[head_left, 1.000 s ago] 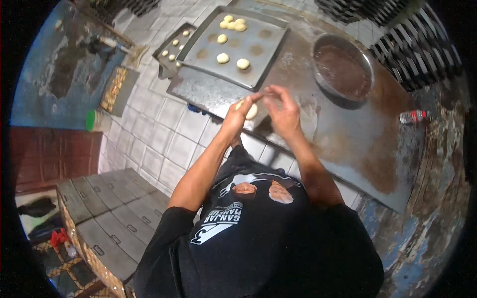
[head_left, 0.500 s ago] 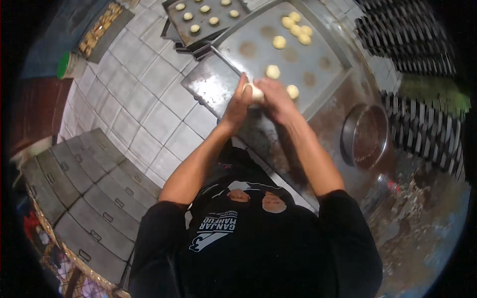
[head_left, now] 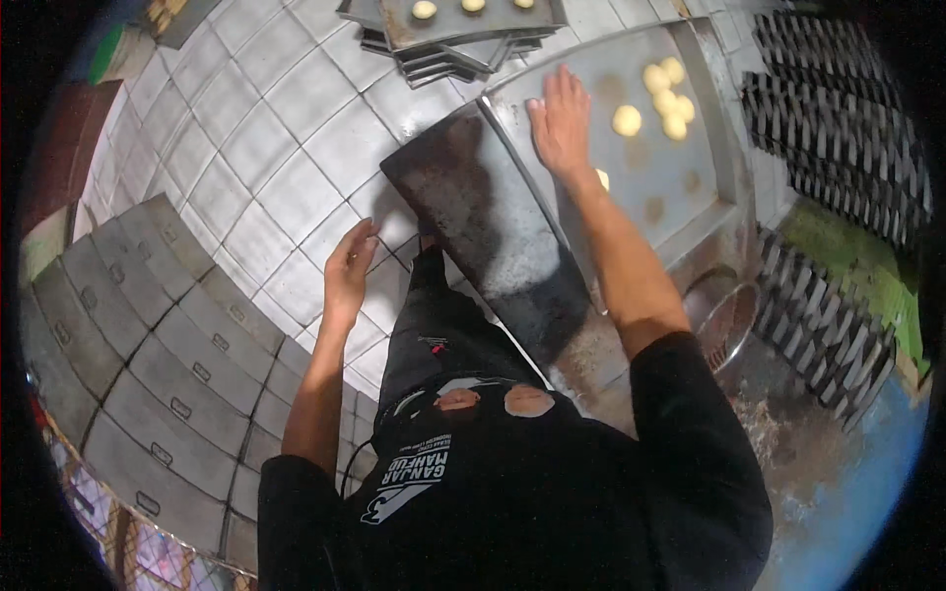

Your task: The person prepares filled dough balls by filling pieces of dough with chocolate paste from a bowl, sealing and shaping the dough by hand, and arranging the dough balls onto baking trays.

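My right hand point(head_left: 562, 123) lies palm down over the left part of a large grey metal tray point(head_left: 645, 54), its fingers stretched out. Whatever may be beneath the palm is hidden. One pale yellow dough ball point(head_left: 603, 179) peeks out beside my right wrist. Farther right on the tray is a single dough ball point(head_left: 627, 120), with a cluster of several dough balls point(head_left: 666, 102) beyond it. My left hand point(head_left: 350, 264) hangs over the tiled floor, left of a dark metal sheet point(head_left: 483, 212); its fingers are loosely apart and it holds nothing.
Stacked baking trays point(head_left: 443, 49) with small dough pieces stand at the far side. A round pan point(head_left: 722, 317) sits right of my right forearm. Dark slatted racks point(head_left: 838, 128) line the right side. Grey lidded boxes point(head_left: 168, 364) fill the lower left, beside white floor tiles point(head_left: 266, 148).
My hands were together around a piece of white dough. They have come apart: the left has swung down and left, while the right has flattened over the tray. The view has shifted.
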The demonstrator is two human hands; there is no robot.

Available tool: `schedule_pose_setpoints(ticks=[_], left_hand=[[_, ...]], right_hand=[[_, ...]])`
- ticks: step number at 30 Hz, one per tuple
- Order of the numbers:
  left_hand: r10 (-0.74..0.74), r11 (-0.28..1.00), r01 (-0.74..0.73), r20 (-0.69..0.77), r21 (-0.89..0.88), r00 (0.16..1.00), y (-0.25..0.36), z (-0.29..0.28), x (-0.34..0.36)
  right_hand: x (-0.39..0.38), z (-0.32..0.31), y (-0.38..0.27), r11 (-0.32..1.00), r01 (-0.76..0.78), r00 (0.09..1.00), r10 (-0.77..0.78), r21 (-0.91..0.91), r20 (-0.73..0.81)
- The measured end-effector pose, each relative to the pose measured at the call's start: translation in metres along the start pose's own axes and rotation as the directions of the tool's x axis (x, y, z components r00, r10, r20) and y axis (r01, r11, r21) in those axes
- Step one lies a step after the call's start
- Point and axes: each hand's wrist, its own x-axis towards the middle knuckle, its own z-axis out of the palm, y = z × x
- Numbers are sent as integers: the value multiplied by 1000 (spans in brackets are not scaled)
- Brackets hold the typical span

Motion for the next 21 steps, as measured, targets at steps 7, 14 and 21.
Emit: schedule_pose_setpoints(ticks=[7, 14, 21], left_hand=[[213, 974, -189, 227, -123, 950, 47, 56, 30], [275, 948, -217, 255, -232, 927, 82, 148, 3], [154, 944, -3, 429, -331, 890, 77, 242, -82]], right_hand=[[8, -88, 112, 482, -526, 814, 525, 701, 249], [-65, -118, 19, 371, -613, 734, 594, 698, 329], [-223, -196, -91, 698, -366, 879, 477, 615, -19]])
